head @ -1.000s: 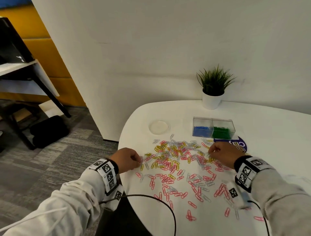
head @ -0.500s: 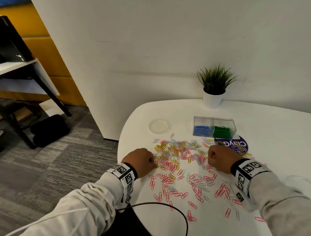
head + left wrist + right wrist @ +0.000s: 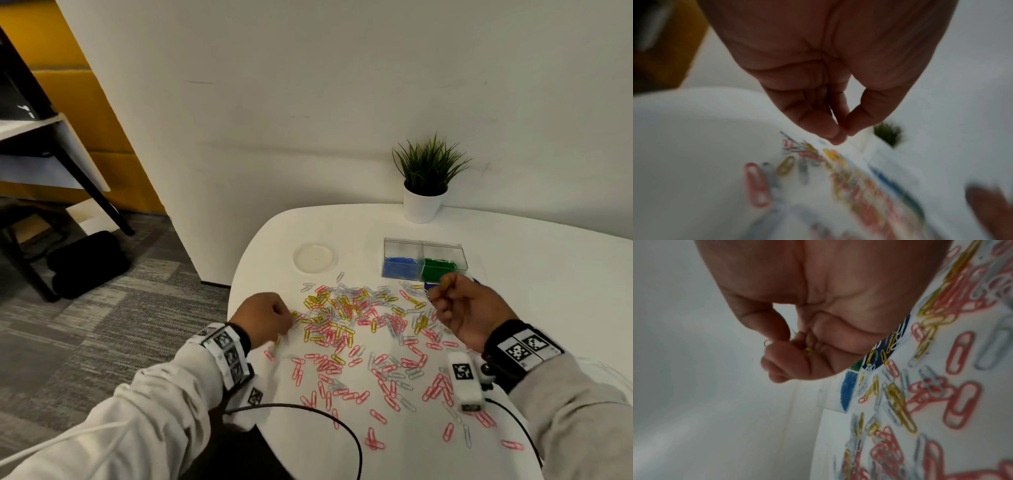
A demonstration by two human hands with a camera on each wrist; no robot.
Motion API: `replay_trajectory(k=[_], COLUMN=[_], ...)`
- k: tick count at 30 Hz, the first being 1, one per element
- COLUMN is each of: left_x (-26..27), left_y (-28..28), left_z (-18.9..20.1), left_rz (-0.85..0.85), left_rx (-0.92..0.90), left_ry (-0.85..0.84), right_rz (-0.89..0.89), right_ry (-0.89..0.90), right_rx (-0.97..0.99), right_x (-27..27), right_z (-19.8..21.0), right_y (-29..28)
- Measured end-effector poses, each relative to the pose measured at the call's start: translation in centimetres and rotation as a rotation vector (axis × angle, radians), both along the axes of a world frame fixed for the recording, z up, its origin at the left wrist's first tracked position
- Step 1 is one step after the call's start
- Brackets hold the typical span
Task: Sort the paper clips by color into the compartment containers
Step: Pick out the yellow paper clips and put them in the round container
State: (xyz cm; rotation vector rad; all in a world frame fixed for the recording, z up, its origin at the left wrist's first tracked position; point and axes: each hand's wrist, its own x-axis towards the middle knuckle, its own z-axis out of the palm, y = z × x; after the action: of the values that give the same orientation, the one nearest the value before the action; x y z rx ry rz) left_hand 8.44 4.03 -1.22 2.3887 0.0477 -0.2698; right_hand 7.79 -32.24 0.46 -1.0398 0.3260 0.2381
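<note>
Pink, yellow and clear paper clips (image 3: 356, 325) lie spread across the white table (image 3: 548, 274). Behind them stands a clear two-part container (image 3: 424, 246), blue clips (image 3: 401, 266) in its left half and green clips (image 3: 439, 270) in its right. My right hand (image 3: 442, 291) is raised just in front of the green half and pinches several yellow clips (image 3: 767, 342). My left hand (image 3: 289, 320) rests at the pile's left edge, fingers curled. In the left wrist view its thumb and forefinger tips (image 3: 840, 133) touch, and no clip shows between them.
A round clear dish (image 3: 314, 257) sits left of the container and a potted plant (image 3: 424, 181) behind it by the wall. A dark blue sticker (image 3: 890, 337) lies under my right hand. A black cable (image 3: 308, 407) crosses the near table edge, which curves away at the left.
My right hand has lifted off the pile and turned its fingers up, holding yellow clips near the container. My left hand has shifted right, to the pile's left edge.
</note>
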Motion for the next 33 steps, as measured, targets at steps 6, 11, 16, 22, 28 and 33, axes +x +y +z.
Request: replay_trajectory(k=[6,11,16,22,28,33], left_x=[1.0,0.4,-0.1,-0.1,-0.1,0.1], left_y=[2.2,2.9,1.8,1.4,3.0,3.3], left_z=[1.6,1.0,-0.5,-0.7,-0.7,0.0], left_rz=[0.429,0.039,-0.184,-0.212,-0.183,-0.21], left_rx=[-0.621,0.125,0.606,0.675,0.569,0.576], left_ry=[0.225,0.324,0.069,0.13,0.127,0.067], right_rz=[-0.065,-0.038,0.445,0.924,0.961,0.99], right_ry=[0.014,0.069,-0.184,-0.437,-0.523,-0.436], right_rx=[0.148,-0.214,-1.295,-1.619,-1.738,-1.728], right_x=[0.8,2.1,0.9,-1.8,-1.9,-1.6], right_z=[0.8,-0.4,-0.2,-1.5,-2.5,-3.1], right_y=[0.2,0.7,3.9,11.5,14.5,14.5])
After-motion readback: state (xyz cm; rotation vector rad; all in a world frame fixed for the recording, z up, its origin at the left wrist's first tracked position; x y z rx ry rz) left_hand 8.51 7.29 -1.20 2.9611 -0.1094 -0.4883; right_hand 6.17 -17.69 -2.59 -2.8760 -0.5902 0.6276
